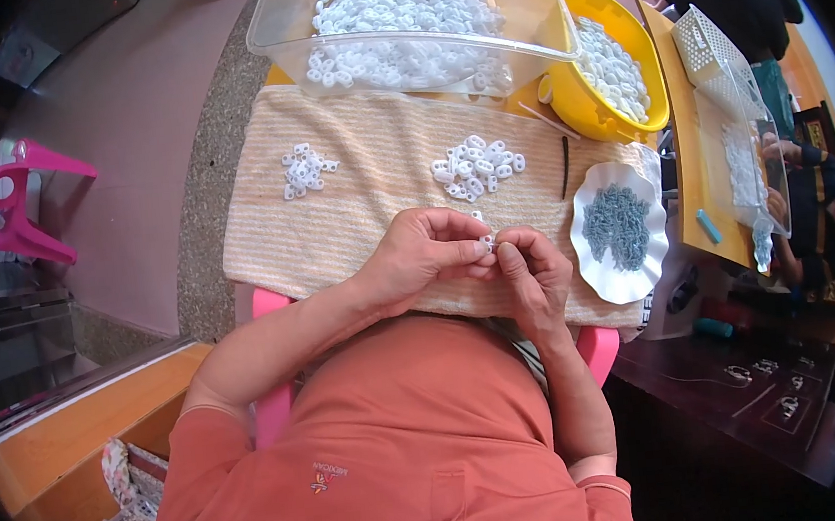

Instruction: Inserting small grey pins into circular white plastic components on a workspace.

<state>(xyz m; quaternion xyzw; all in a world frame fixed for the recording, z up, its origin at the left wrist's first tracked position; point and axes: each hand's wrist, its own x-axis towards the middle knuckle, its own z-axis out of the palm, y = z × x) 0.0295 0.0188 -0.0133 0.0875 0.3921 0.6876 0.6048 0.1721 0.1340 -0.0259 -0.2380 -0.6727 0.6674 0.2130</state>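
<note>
Over the near edge of the cloth, my left hand (pixel 422 252) and my right hand (pixel 537 271) meet, with thumbs and fingers pinched on one small white plastic piece (pixel 487 243). Most of that piece is hidden by the fingertips. Just beyond them is a pile of white oval plastic pieces with holes (pixel 476 167). Farther left sits a smaller cluster of white pieces (pixel 306 172). To the right of my right hand stands a white wavy-edged plate (pixel 595 279), heaped with small dark grey parts (pixel 619 226) too fine to name.
At the back stands a clear plastic bin (pixel 266 39) of white pieces, beside a yellow tub (pixel 657 87) of similar ones. A thin black stick (pixel 565 168) lies on the striped cloth (pixel 366 145). On the right, another person's hands (pixel 777 148) are at a clear box. A pink stool (pixel 17 224) is at left.
</note>
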